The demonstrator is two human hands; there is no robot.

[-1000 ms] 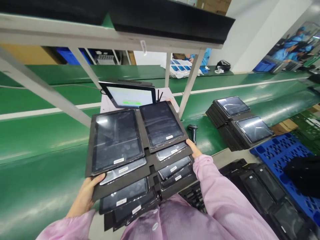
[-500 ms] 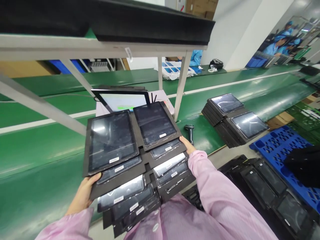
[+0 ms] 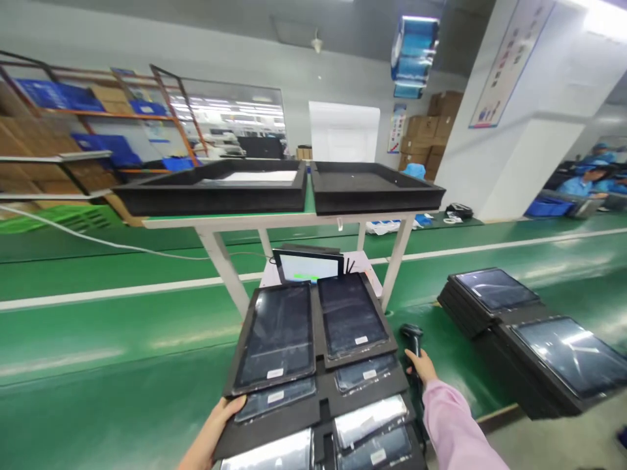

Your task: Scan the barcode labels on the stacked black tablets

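Black foam trays [image 3: 318,326] holding dark tablet screens lie in staggered layers in front of me, each screen bearing a small white label. At their left edge my left hand [image 3: 218,421] grips the stack, thumb on top. Right of the trays, my right hand [image 3: 421,367] has its fingers closed round the handle of a black barcode scanner [image 3: 411,331]. Behind the trays stands a lit monitor [image 3: 309,266] under a white-legged stand.
Another stack of foam trays with screens [image 3: 509,339] is on the right of the green bench [image 3: 122,365]. Two black trays [image 3: 375,201] top the white-framed stand [image 3: 399,261]. Shelves [image 3: 117,114] and cartons are behind; people in blue sit far right.
My right hand has left the trays' right edge and taken hold of the scanner. My left hand still holds the left edge. The view has tilted up, showing the shelf top and far wall.
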